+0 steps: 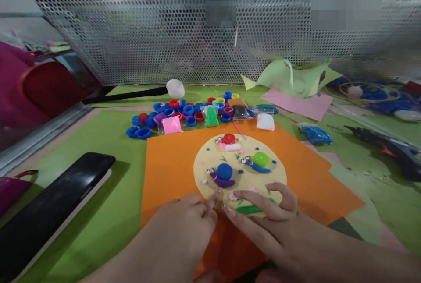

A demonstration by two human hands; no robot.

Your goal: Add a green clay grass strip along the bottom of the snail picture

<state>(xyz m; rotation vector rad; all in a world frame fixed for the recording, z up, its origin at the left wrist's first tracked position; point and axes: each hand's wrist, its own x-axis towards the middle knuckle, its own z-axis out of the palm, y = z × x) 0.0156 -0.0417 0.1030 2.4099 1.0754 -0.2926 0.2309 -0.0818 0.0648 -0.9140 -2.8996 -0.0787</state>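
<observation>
My right hand (279, 224): close to the camera, fingers spread and unclenched, the tips over the disc's near edge; one fingertip is beside a small pink-and-white piece (233, 196).
My left hand (186, 224): just as low in view, index finger reaching to the disc's near-left edge, the other fingers curled; I cannot tell whether anything is pinched in them.
Cream disc (251, 143): lying flat on the orange paper, directly ahead of my fingers.
Snails: blue-shelled snail (224, 172) nearest my left fingertip, green-shelled snail (261, 159) to its right, red-shelled snail (229, 139) at the far side, all on the disc.
Green strip (248, 209): along the disc's near edge, beside my right fingers.
Orange paper (169, 167): on the green surface (126, 186), partly under my hands.
Black object (59, 204): long and glossy, to the left of the paper.
Bottle caps (188, 110): heaped beyond the paper, mostly blue, some red and yellow.
Packets: pink packet (172, 125), green packet (211, 117) and white packet (265, 122) near the caps; blue packet (315, 134) farther right.
Glue gun (391, 147): on its side, far right.
Perforated panel (148, 33): upright behind everything.
</observation>
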